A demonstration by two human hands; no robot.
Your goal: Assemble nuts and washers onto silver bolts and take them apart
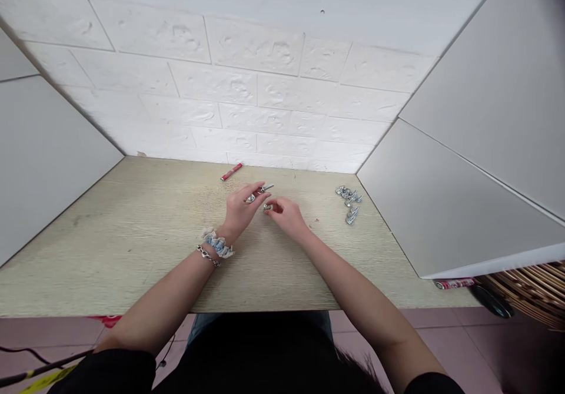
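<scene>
My left hand (242,205) is closed, with thumb and fingertips pinching a silver metal bolt (268,188). Its shank points up and to the right, and a round shiny part shows below the fingers. Just to the right, my right hand (285,216) pinches a small silver metal piece (267,207) close to the tabletop. The fingers partly cover this piece, so I cannot tell its exact kind. The two hands are near each other over the middle of the wooden table (154,235).
Several silver bolts with round heads (348,195) lie in a loose group at the right. A red marker-like tube (232,172) lies near the white brick wall (273,99). Grey panels flank the table. Another red tube (454,284) sits at the right front edge.
</scene>
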